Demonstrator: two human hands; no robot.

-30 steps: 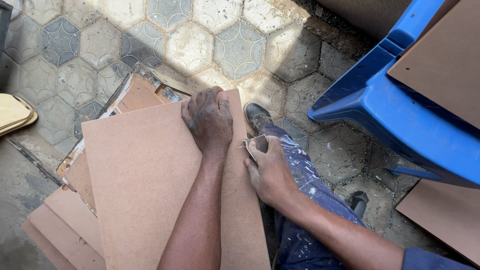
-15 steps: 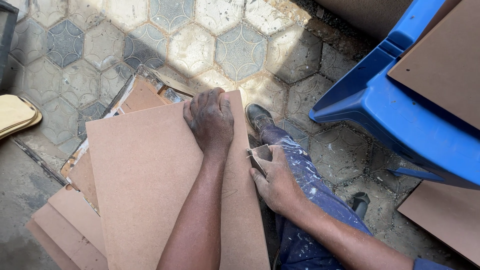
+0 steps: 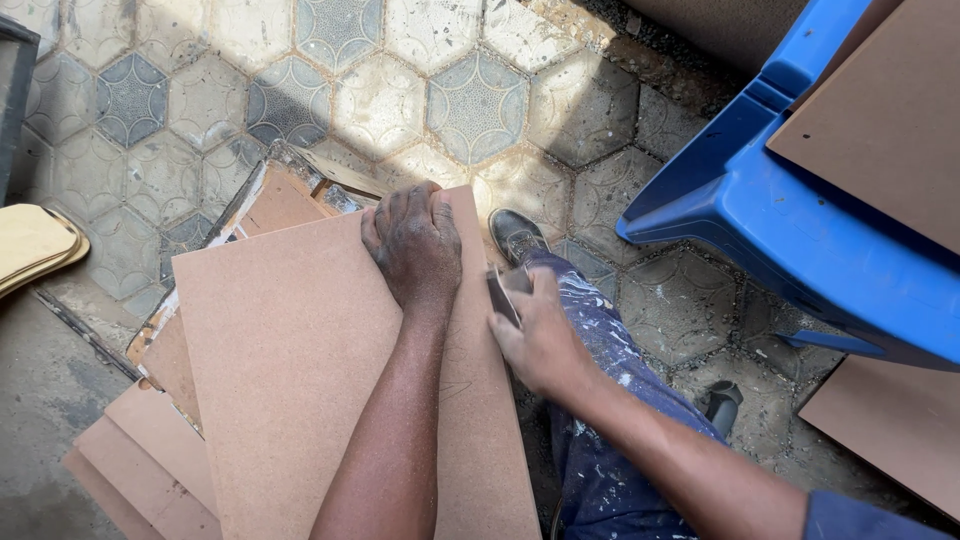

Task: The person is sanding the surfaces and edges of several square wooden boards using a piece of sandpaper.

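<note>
A large brown fibreboard panel [image 3: 300, 370] lies on top of a stack of similar boards. My left hand [image 3: 412, 245] presses flat on the panel's upper right corner, fingers curled over its far edge. My right hand [image 3: 538, 335] is at the panel's right edge and grips a small folded piece of sandpaper [image 3: 503, 292] against that edge. My paint-spattered blue trouser leg [image 3: 600, 400] and dark shoe [image 3: 515, 235] sit just right of the board.
More brown boards [image 3: 150, 450] fan out at lower left. A blue plastic chair [image 3: 800, 220] with a board on it stands at right, another board [image 3: 890, 420] below it. The floor is worn hexagonal tiles [image 3: 470, 100]. Pale yellow pieces [image 3: 35, 245] lie at far left.
My right hand with the sandpaper has slid a little down along the panel's right edge. My left hand has stayed on the corner.
</note>
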